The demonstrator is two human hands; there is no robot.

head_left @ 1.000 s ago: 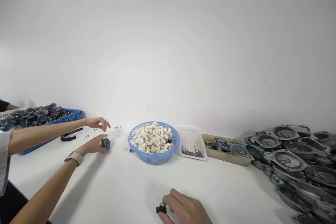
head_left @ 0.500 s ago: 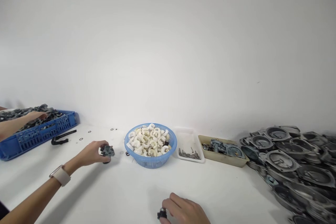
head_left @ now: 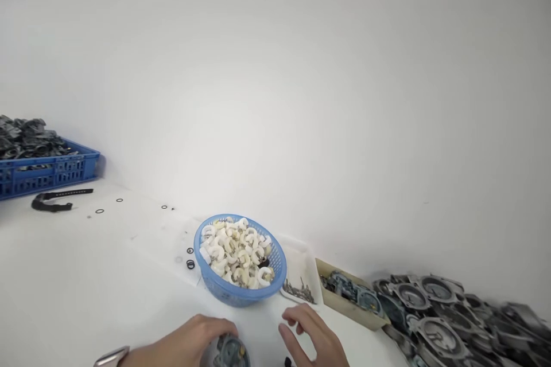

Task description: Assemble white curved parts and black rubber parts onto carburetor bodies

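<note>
Low in the view, my left hand [head_left: 193, 341] is closed around a grey metal part [head_left: 232, 352] with a small brass-coloured piece on it. To its right, my right hand [head_left: 316, 338] has its thumb and fingers apart, with nothing between them. A small black piece [head_left: 288, 362] lies below its fingers, cut off by the frame's edge. Beyond both hands stands a blue round basket [head_left: 241, 297] full of white C-shaped pieces [head_left: 235, 252].
A white tray [head_left: 316, 284] holds thin metal pins. Beside it, a beige tray [head_left: 348, 308] holds metal parts. Grey castings [head_left: 443, 335] are piled at right. At left are a blue crate [head_left: 55, 169] of parts, a black watch strap [head_left: 55, 200] and black rings [head_left: 190, 264].
The view has tilted and shifted. My left hand has come from the left to near my right hand with the grey part. My right hand has let go of the small black piece.
</note>
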